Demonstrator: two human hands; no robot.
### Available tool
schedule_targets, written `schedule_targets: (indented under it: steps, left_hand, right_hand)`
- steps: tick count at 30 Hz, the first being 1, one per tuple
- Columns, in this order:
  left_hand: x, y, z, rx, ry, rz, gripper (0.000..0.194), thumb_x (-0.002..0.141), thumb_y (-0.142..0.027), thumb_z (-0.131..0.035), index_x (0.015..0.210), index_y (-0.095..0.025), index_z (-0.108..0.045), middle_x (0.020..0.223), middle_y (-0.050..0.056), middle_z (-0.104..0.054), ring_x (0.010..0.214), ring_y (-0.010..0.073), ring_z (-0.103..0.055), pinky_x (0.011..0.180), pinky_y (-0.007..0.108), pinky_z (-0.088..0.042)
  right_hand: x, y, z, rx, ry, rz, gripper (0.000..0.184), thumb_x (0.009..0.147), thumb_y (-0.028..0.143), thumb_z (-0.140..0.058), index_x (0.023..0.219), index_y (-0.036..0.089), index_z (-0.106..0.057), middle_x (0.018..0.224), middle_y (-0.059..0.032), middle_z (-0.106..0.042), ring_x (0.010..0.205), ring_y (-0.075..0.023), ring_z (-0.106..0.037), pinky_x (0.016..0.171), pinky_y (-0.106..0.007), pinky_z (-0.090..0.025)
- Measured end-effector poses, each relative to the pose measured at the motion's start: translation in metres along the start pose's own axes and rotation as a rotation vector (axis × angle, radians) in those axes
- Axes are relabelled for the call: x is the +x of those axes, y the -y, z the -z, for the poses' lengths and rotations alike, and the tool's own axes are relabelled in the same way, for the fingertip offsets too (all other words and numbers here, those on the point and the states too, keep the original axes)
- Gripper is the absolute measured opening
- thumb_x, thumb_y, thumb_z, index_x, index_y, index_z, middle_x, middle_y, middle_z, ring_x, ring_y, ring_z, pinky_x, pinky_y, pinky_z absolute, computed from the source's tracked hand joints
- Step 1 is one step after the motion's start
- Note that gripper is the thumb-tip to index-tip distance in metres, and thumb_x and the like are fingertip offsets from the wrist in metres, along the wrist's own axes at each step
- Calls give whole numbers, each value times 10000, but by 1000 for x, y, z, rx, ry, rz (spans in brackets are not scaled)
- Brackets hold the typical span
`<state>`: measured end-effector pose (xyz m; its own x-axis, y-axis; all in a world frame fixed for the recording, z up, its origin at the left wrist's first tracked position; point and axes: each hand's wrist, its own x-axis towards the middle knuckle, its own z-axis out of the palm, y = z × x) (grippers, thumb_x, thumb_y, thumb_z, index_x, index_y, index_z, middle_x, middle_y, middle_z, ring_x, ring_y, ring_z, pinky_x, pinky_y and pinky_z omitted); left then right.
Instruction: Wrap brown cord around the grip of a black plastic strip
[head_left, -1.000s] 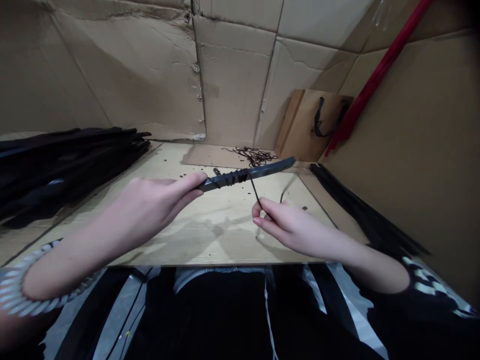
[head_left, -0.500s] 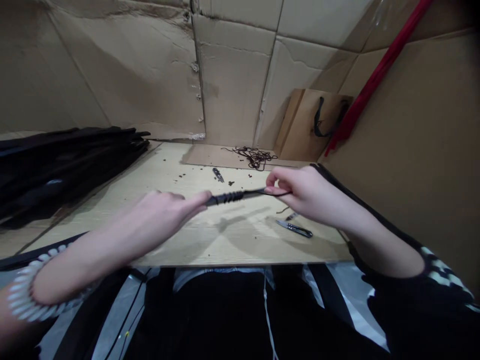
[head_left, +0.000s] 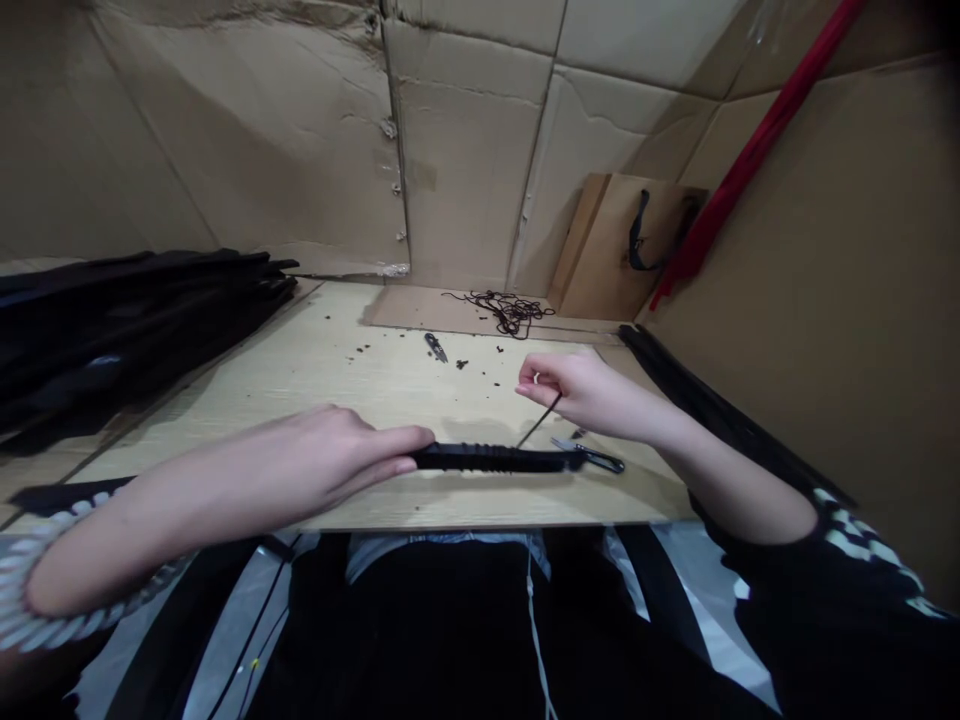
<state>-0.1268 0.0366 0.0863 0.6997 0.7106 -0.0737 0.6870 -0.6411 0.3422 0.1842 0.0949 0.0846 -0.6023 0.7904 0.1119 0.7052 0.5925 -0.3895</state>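
Note:
My left hand (head_left: 330,458) is closed on the near end of a long black strip (head_left: 495,459) wound with dark cord, which lies low across the front of the wooden table (head_left: 390,380). My right hand (head_left: 581,390) hovers above the strip's right part, fingers pinched on a thin dark cord (head_left: 536,425) that runs down to the strip. A pair of small thread snips (head_left: 592,455) lies on the table just past the strip's right end, under my right wrist.
A stack of black strips (head_left: 127,320) lies at the left, another bundle (head_left: 720,410) along the right wall. A tangle of dark cord (head_left: 510,312), a small metal clip (head_left: 435,347) and cord scraps lie at the back. A paper bag (head_left: 622,250) and red rods (head_left: 742,160) lean in the corner. Cardboard walls surround the table.
The strip came down from mid-air to lie near the table's front edge. My right hand left the strip's end and now pulls the cord upward and back.

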Motion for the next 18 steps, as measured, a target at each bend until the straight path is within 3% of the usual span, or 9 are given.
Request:
schedule_targets:
  steps: [5, 8, 11, 16, 18]
  left_hand:
    - [11, 15, -3, 276, -222, 234, 564, 997, -604, -261, 1256, -272, -637, 708, 93, -638, 580, 237, -560, 545, 309, -354]
    - [13, 13, -1, 292, -341, 246, 579, 1001, -598, -248, 1264, -247, -625, 691, 78, -625, 571, 229, -547, 559, 308, -350]
    - [10, 8, 2, 93, -367, 216, 534, 1000, -583, -316, 1318, -252, -589, 638, 21, -598, 534, 179, -540, 540, 263, -366]
    - [2, -7, 2, -338, -299, 150, 523, 1014, -528, -356, 1413, -217, -489, 596, -32, -545, 483, 105, -512, 501, 187, -402]
    - [0, -15, 0, -477, -266, 133, 523, 1014, -530, -362, 1434, -233, -459, 587, -43, -510, 468, 85, -483, 475, 161, -403]
  right_hand:
    - [-13, 20, -1, -130, -38, -3, 252, 1002, 293, -491, 859, 94, -551, 676, 4, -516, 580, -24, -379, 581, -148, -203]
    - [-22, 26, -12, -61, -32, -4, 386, 1046, 395, -401, 852, 91, -540, 637, 4, -484, 543, -26, -354, 570, -160, -205]
    - [-30, 27, -21, 125, -97, 43, 471, 1077, 420, -306, 895, 93, -592, 643, 3, -469, 575, -18, -395, 599, -146, -250]
    - [-33, 24, -31, 462, -249, 48, 473, 1046, 435, -395, 840, 69, -614, 631, -2, -396, 588, -7, -368, 584, -128, -286]
    - [-31, 23, -34, 692, -278, 45, 428, 1021, 481, -457, 993, 86, -619, 613, 23, -312, 535, -5, -302, 525, -128, -265]
